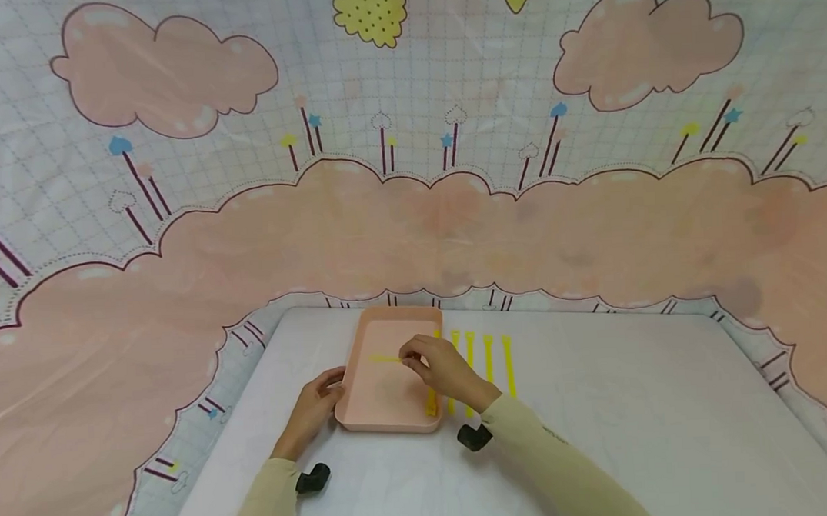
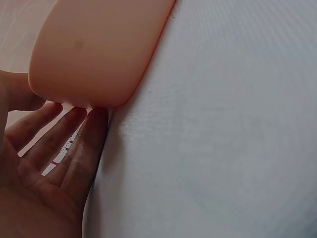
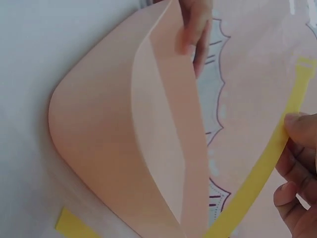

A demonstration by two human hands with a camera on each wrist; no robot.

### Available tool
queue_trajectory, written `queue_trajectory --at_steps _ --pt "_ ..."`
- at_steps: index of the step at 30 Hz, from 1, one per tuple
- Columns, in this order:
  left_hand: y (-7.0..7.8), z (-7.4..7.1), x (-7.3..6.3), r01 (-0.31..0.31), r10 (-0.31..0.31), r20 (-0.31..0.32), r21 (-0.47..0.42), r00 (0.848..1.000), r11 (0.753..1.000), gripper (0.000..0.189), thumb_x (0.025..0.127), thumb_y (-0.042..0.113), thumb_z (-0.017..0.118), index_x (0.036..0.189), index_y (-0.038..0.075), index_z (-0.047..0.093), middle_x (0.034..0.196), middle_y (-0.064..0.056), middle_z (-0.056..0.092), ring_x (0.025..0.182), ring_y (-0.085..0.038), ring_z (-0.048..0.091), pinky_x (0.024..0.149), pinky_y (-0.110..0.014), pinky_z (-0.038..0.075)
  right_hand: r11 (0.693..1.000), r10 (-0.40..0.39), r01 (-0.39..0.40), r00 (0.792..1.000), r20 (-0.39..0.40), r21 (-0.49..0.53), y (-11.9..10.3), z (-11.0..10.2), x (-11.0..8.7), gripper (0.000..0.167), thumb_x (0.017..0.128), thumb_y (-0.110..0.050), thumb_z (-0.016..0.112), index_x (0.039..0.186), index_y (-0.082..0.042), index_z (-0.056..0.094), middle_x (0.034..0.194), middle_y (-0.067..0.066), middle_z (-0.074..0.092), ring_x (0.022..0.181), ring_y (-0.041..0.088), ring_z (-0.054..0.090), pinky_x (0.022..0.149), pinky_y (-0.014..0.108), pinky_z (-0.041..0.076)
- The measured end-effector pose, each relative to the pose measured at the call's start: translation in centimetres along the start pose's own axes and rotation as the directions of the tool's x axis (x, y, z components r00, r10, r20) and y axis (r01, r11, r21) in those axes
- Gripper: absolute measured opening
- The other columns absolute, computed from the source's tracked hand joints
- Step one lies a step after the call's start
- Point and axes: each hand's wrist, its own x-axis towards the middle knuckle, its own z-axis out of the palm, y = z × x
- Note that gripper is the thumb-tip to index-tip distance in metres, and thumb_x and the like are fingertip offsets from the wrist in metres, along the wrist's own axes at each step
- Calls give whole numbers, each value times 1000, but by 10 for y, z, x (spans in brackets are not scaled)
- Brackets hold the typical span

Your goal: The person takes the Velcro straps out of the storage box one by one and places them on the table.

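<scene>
My right hand (image 1: pixel 442 364) pinches a yellow strap (image 3: pixel 270 171) between thumb and fingers, over the pink tray. A slotted buckle end (image 3: pixel 305 67) sticks up past the thumb in the right wrist view. At the left side of the tray (image 1: pixel 386 417), my left hand (image 1: pixel 316 405) holds the rim, with fingertips (image 2: pixel 96 116) against the outer wall and the thumb at the edge. More yellow strap (image 1: pixel 431 403) shows along the tray's right edge. Just right of the tray, several similar yellow straps (image 1: pixel 509 365) lie side by side, partly hidden by my right hand and wrist.
The tray stands on a white-covered table (image 1: pixel 635 418). A patterned cloth (image 1: pixel 488 231) with pink clouds hangs behind and around the table. Black devices (image 1: pixel 314 479) sit at both wrists.
</scene>
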Motion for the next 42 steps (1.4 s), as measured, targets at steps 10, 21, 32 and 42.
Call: queue_trajectory --at_steps 10,21,32,42 --pt "2 0 -2 8 -8 -17 15 1000 1000 41 98 8 54 139 3 52 140 -23 55 121 -34 59 88 -27 53 972 129 -121 991 -29 201 6 -4 -4 7 94 -15 66 99 -12 68 91 -1 69 75 7 55 65 20 47" --pt "6 0 -5 -4 4 -21 -6 1000 1000 42 99 7 54 140 1 51 140 -25 54 120 -35 59 86 -27 54 827 362 -299 931 -45 476 10 -10 -8 8 94 -12 65 102 -8 66 94 8 68 80 13 62 74 23 53" --pt "2 0 -4 1 -2 -22 -6 1000 1000 42 98 7 55 140 2 51 139 -23 55 121 -34 59 88 -26 53 708 493 -395 870 -8 586 26 -19 -18 14 96 -7 62 107 1 63 91 10 63 75 14 56 63 22 46" --pt "2 0 -4 -15 15 -7 -14 1000 1000 43 99 7 54 141 0 50 140 -24 54 122 -35 58 87 -23 53 618 572 -437 820 8 653 36 -27 -29 15 95 -10 63 107 0 63 88 8 62 81 32 58 66 30 51"
